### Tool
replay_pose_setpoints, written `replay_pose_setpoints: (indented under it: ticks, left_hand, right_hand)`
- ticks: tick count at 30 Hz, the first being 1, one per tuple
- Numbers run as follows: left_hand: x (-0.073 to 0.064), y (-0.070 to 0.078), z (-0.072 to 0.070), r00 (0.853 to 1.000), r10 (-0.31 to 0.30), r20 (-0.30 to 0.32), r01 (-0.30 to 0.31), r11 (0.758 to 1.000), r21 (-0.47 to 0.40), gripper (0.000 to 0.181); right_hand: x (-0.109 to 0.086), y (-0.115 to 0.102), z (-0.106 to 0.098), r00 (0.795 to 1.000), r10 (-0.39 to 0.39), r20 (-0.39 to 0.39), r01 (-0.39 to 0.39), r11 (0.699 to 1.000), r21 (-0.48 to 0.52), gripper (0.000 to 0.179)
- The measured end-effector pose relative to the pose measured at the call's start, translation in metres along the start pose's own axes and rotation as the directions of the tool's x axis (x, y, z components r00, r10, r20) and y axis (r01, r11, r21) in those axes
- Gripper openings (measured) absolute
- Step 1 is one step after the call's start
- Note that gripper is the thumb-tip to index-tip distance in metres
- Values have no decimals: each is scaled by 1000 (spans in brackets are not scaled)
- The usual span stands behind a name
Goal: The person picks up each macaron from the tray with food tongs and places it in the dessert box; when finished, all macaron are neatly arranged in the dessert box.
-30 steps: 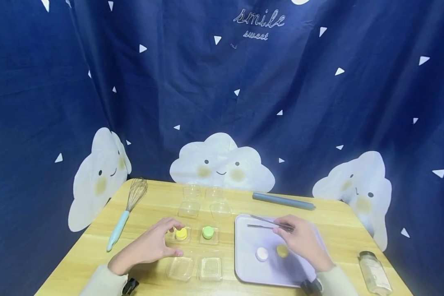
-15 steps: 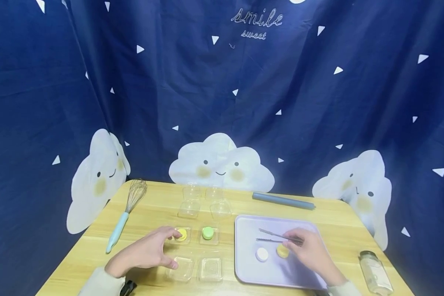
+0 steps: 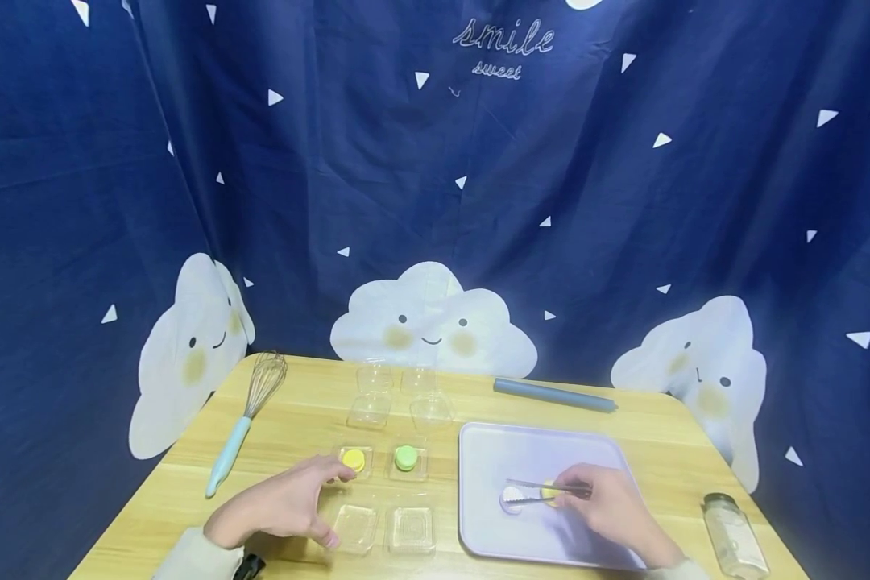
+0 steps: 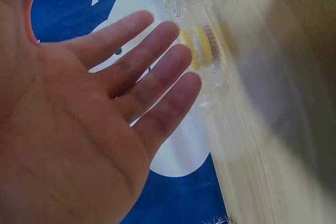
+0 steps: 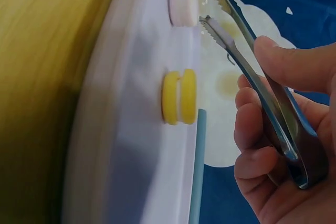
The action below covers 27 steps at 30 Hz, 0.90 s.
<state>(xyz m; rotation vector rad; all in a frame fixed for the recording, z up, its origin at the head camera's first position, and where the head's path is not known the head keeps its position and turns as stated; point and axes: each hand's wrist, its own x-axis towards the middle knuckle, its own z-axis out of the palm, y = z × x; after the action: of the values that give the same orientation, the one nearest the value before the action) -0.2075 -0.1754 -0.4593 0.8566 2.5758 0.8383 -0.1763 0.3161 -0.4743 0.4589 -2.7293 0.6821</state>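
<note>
My right hand (image 3: 609, 507) holds metal tongs (image 5: 268, 98) over the lilac tray (image 3: 551, 447), thumb on one arm and fingers on the other. In the right wrist view the toothed tips stand apart close over a pale pink macaron (image 5: 184, 4). A yellow macaron (image 5: 179, 97) lies on the tray beside it. My left hand (image 3: 290, 499) holds nothing, its fingers extended near a clear box with another yellow macaron (image 3: 353, 460) in it. Right of that box, a green macaron (image 3: 406, 458) sits in a second clear box.
Two clear boxes (image 3: 411, 529) stand at the table's front, their lids folded back. More clear boxes (image 3: 370, 409) are at the back. A whisk (image 3: 235, 443) lies left, a grey-blue rod (image 3: 554, 395) behind the tray, a dark-capped jar (image 3: 735, 536) at the right.
My right hand has brought the tongs down and toward me, from the tray's back to over the pale macaron. My left hand has drawn back slightly from the yellow macaron's box.
</note>
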Motion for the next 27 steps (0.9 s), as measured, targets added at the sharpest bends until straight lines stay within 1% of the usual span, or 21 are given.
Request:
replay_pose_setpoints:
  ticks: [3,6,10,14,21,24,27]
  left_hand:
    - [-1,-1,0,999,14,43,-14,1000,4,94]
    - [-2,-3,1,998,18,58,-19,1000,20,95]
    - [0,-7,3,999,10,52,-10,1000,9,89]
    - [2,-10,3,999,19,37,-18,1000,-21,82]
    - [4,-12,5,999,32,11,-32,999,-18,85]
    - [6,-13,6,999,41,-1,-41,999,-8,82]
    - [8,-13,7,999,51,-12,-51,999,13,81]
  right_hand:
    - [0,1,1,1000,-1,20,1,1000,-2,17]
    - [0,1,3,999,-2,34,1,1000,6,16]
    - [0,2,4,998,-10,56,9,1000,25,15]
    - [0,4,4,997,-18,73,15,999,44,14]
    - [1,6,6,996,-17,85,14,999,36,15]
    - [1,5,6,996,-18,88,15,999,35,14]
    - [0,4,6,997,-21,75,19,999,28,14]
